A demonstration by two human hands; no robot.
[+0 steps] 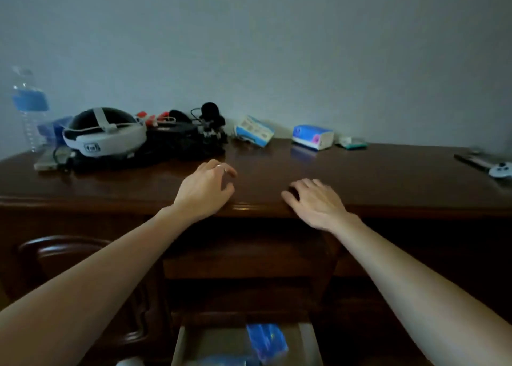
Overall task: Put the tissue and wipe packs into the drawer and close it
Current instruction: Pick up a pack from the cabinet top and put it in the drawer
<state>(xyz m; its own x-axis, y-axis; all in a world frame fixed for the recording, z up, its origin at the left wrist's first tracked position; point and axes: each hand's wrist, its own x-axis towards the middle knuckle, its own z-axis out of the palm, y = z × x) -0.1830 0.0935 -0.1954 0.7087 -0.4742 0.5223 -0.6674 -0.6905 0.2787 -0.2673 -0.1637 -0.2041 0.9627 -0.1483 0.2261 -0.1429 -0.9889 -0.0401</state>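
Two bare forearms enter from the bottom corners, no sleeves in view on either. No watch, bracelet or glove at either wrist.

Left hand: a thin, pale metallic ring sits on one finger, near the knuckle; which finger is unclear because of blur. Nails are not visible here.

Right hand: no ring or other item visible on the back or fingers. Nails are too blurred to describe.

Both arms look slender and long in the wide-angle view, widening strongly toward the frame edges.
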